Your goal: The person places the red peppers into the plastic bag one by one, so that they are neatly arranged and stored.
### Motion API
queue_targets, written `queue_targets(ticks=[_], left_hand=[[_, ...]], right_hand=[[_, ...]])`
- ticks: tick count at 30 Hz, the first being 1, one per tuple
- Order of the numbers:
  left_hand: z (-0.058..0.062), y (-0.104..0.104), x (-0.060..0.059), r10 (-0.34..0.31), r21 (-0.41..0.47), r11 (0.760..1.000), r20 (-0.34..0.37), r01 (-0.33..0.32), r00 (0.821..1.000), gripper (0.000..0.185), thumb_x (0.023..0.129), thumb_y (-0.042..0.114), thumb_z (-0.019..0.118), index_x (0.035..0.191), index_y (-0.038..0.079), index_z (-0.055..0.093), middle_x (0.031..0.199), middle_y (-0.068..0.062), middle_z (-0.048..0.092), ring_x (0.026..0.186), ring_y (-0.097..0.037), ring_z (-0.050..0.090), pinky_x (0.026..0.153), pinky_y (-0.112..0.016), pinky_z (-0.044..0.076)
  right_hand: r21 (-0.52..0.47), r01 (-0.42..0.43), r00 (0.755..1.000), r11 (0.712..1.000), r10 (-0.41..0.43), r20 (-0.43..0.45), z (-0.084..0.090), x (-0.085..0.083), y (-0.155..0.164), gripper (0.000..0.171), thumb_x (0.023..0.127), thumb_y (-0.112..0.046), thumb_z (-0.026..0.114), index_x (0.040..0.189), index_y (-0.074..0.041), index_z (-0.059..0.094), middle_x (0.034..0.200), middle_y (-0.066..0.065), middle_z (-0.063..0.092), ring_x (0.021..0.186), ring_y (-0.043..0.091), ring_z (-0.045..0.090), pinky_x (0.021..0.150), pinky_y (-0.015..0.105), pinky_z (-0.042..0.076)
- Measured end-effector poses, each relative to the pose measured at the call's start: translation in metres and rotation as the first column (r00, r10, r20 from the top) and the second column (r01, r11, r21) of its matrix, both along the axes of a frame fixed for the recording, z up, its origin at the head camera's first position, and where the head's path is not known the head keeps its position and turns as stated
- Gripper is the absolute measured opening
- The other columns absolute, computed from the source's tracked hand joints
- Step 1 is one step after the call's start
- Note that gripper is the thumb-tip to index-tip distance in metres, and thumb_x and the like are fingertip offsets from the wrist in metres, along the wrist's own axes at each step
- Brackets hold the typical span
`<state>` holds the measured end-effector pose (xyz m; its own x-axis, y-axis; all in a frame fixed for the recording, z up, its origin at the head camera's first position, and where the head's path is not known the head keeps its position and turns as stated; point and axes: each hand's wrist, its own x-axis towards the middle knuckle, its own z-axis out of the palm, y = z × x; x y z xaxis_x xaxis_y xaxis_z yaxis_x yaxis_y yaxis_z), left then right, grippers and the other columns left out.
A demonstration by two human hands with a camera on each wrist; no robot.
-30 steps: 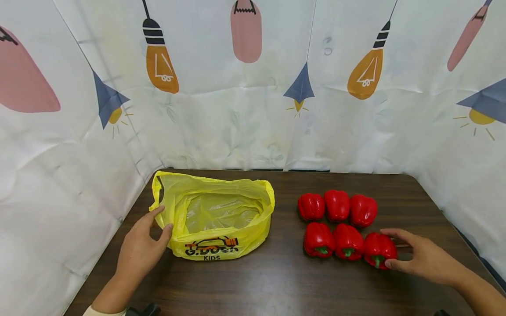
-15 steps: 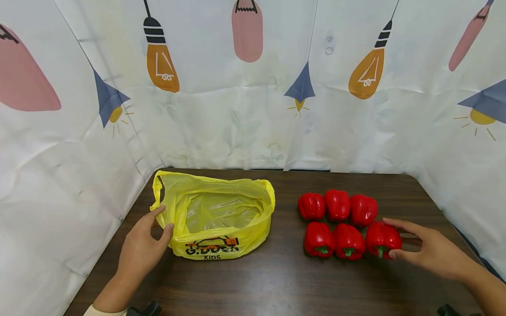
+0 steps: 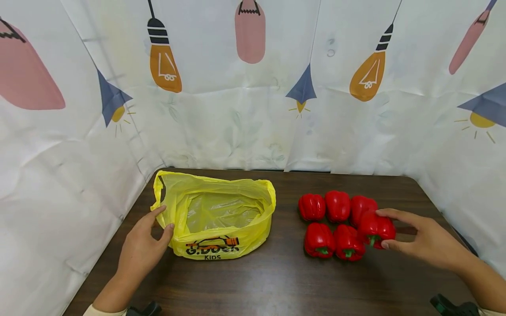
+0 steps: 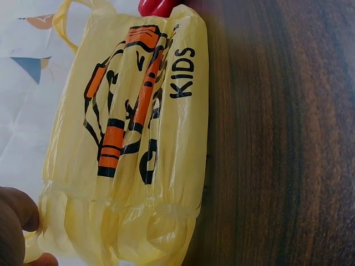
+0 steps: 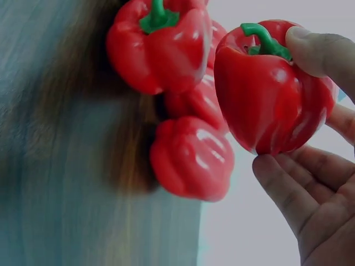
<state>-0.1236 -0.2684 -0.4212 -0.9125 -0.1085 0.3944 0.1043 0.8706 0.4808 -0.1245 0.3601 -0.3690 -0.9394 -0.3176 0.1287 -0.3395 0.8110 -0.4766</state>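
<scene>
My right hand holds a red bell pepper with a green stem, thumb by the stem and fingers along the other side. In the right wrist view this held pepper is raised off the dark table, with other peppers behind it. My left hand has thumb and fingers at the left side of a yellow plastic bag, pinching its edge. The bag's mouth gapes upward and its front shows printed lettering. In the left wrist view only parts of the fingers show beside the bag.
Several more red bell peppers stand in two rows on the right half of the table, among them a front one and a back one. A printed white curtain surrounds the dark wooden table at the back and sides.
My right hand has lifted the front-right bell pepper off the table and brought it up and slightly left, overlapping the pepper behind it. My left hand stays at the bag.
</scene>
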Motion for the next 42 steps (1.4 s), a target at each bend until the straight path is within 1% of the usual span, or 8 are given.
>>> queue_targets(ticks=[4,11,16,25,29,35,38,42], left_hand=[[0.000,0.000,-0.001,-0.008,0.000,1.000,-0.006,0.008,1.000,0.057,0.092,0.018,0.075,0.143,0.003,0.055,0.126,-0.027,0.061,0.104,-0.041,0.061,0.076,-0.061,0.050],[0.001,0.001,-0.001,-0.008,-0.003,1.000,-0.012,0.008,1.000,0.057,0.092,0.018,0.075,0.143,0.003,0.054,0.126,-0.027,0.061,0.104,-0.041,0.062,0.076,-0.061,0.050],[0.002,0.001,0.000,-0.018,-0.006,1.000,-0.024,0.018,1.000,0.058,0.092,0.017,0.076,0.143,0.002,0.055,0.124,-0.026,0.062,0.102,-0.040,0.062,0.076,-0.061,0.050],[0.003,0.002,0.001,-0.014,-0.005,1.000,-0.007,0.013,1.000,0.058,0.092,0.018,0.075,0.144,0.002,0.054,0.124,-0.026,0.062,0.103,-0.040,0.062,0.075,-0.060,0.050],[0.003,0.002,0.001,-0.016,-0.003,1.000,-0.011,0.016,1.000,0.058,0.092,0.018,0.076,0.143,0.003,0.054,0.124,-0.026,0.062,0.103,-0.040,0.062,0.075,-0.060,0.050],[0.004,0.001,0.001,-0.024,-0.002,1.000,-0.029,0.024,0.999,0.057,0.092,0.018,0.076,0.143,0.003,0.055,0.119,-0.023,0.063,0.100,-0.038,0.061,0.073,-0.058,0.049],[0.005,0.002,0.002,-0.025,-0.001,1.000,-0.027,0.025,0.999,0.058,0.092,0.017,0.076,0.143,0.003,0.055,0.121,-0.024,0.063,0.102,-0.040,0.061,0.076,-0.059,0.049],[0.005,0.002,0.003,-0.025,-0.001,1.000,-0.013,0.025,1.000,0.058,0.092,0.018,0.076,0.144,0.003,0.054,0.127,-0.026,0.061,0.108,-0.044,0.060,0.081,-0.062,0.049]], right_hand=[[0.002,-0.002,1.000,1.000,0.002,-0.004,0.005,-0.002,-0.006,0.068,0.080,-0.044,0.087,0.141,-0.034,0.059,0.136,0.009,0.063,0.104,0.022,0.071,0.079,0.030,0.058],[-0.005,-0.025,0.999,1.000,0.025,-0.034,0.013,-0.008,-0.018,0.069,0.080,-0.044,0.087,0.143,-0.036,0.058,0.139,0.003,0.062,0.107,0.004,0.065,0.082,0.027,0.057],[-0.034,-0.081,0.995,0.996,0.079,-0.065,0.017,-0.013,-0.029,0.071,0.080,-0.039,0.087,0.144,-0.033,0.058,0.139,0.003,0.062,0.107,0.006,0.066,0.084,0.023,0.056],[-0.017,-0.119,0.986,0.993,0.116,-0.117,0.023,-0.021,-0.044,0.072,0.080,-0.040,0.088,0.145,-0.033,0.058,0.133,-0.005,0.065,0.107,0.004,0.064,0.086,0.029,0.057],[-0.027,-0.139,0.983,0.990,0.134,-0.124,0.028,-0.024,-0.050,0.072,0.080,-0.039,0.088,0.146,-0.032,0.057,0.132,-0.005,0.065,0.108,0.006,0.063,0.086,0.028,0.056],[-0.044,-0.151,0.979,0.987,0.144,-0.143,0.036,-0.026,-0.062,0.073,0.080,-0.037,0.089,0.145,-0.033,0.058,0.129,-0.002,0.067,0.104,0.010,0.062,0.074,0.029,0.056],[-0.037,-0.157,0.977,0.987,0.150,-0.154,0.038,-0.028,-0.067,0.072,0.080,-0.037,0.089,0.145,-0.034,0.058,0.130,-0.002,0.067,0.107,0.014,0.062,0.077,0.034,0.057],[-0.047,-0.160,0.980,0.986,0.153,-0.125,0.040,-0.031,-0.072,0.071,0.081,-0.039,0.087,0.146,-0.035,0.057,0.136,-0.003,0.064,0.116,0.021,0.061,0.084,0.041,0.057]])
